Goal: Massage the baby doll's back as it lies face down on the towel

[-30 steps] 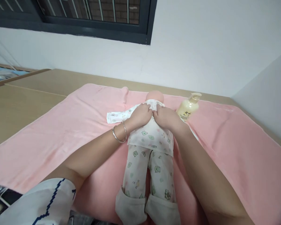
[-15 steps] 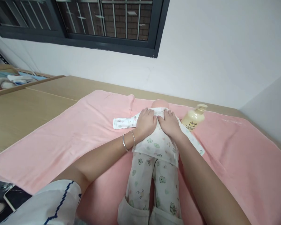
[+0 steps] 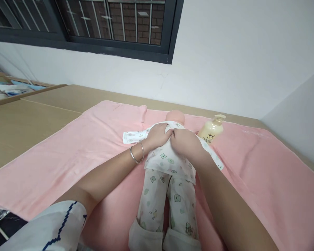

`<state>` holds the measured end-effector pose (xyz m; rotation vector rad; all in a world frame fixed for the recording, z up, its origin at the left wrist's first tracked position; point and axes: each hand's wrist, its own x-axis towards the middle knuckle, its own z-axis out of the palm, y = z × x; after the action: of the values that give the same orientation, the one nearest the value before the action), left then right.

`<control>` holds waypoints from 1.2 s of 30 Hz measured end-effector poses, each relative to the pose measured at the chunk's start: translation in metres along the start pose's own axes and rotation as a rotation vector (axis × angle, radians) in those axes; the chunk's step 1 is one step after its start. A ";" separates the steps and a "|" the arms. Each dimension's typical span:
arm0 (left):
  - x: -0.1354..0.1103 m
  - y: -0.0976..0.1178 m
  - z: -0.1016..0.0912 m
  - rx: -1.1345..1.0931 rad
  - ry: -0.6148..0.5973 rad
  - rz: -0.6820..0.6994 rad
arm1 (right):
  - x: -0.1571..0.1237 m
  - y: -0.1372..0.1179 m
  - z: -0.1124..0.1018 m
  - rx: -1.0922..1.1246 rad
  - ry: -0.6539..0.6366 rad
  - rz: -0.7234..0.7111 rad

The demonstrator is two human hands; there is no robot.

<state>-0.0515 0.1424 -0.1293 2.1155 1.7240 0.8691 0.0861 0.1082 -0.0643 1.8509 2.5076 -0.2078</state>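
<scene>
A doll in a white printed top (image 3: 170, 157) and matching trousers (image 3: 153, 198) lies on a pink blanket, its smooth round head (image 3: 175, 116) away from me. My left hand (image 3: 158, 136), with two silver bangles at the wrist, lies on the chest of the top, fingers stretched out and thumb pointing inward. Beside it my right hand (image 3: 187, 143) is closed, thumb and fingers pinching the front of the top at mid-chest. The two thumbs almost meet there. The doll's sleeves spread out to both sides, and its trouser cuffs are turned up.
A pump bottle (image 3: 211, 129) of pale yellow liquid stands right of the doll, by its sleeve. The pink blanket (image 3: 259, 174) covers much of the wooden surface (image 3: 42, 122). Folded cloths (image 3: 15, 87) fill a compartment at far left. Behind are a wall and a barred window (image 3: 115, 24).
My right hand has gone from lying with fingers spread on the chest to a closed pinch on the top. My left hand stays on the chest. The view has shifted slightly.
</scene>
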 end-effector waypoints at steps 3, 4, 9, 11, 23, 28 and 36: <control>-0.006 0.012 -0.001 0.117 -0.013 -0.056 | 0.015 0.012 0.006 0.137 0.028 0.038; -0.009 0.017 -0.001 0.166 -0.014 -0.063 | 0.022 0.016 0.010 0.169 0.043 0.043; -0.015 0.030 0.004 0.269 0.032 0.010 | 0.047 0.031 0.031 0.169 0.125 0.064; -0.015 0.028 0.004 0.216 0.055 -0.008 | 0.046 0.033 0.030 0.202 0.113 0.025; -0.004 -0.001 0.024 -0.129 0.199 -0.030 | 0.032 0.013 0.029 0.346 0.330 0.033; -0.003 -0.003 0.024 -0.131 0.171 -0.025 | 0.032 0.015 0.031 0.446 0.393 -0.011; -0.004 -0.003 0.026 -0.079 0.194 -0.058 | 0.029 0.011 0.032 0.415 0.402 -0.014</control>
<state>-0.0384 0.1433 -0.1521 1.9770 1.8008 1.1382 0.0853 0.1354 -0.0999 2.2163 2.9233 -0.4238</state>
